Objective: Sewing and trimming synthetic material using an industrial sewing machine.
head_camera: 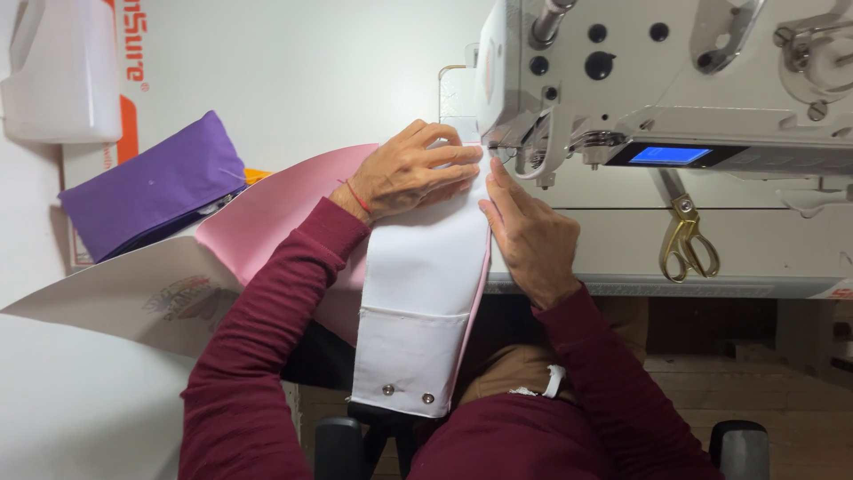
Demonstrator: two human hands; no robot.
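White metal sewing machine (675, 80), boxy. Pink fabric (267, 213), smooth, under white stiff panel (418, 284) with two metal snaps. Left hand (413, 169) flat, fingers spread, pressing panel at needle; right hand (529, 236) open, guiding edge. Gold scissors (686, 240) on table.

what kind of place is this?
Likely a sewing workshop: a white industrial sewing machine with a blue display, gold-handled scissors on the white table, and both hands pressing a white fabric panel with metal snaps over pink cloth.
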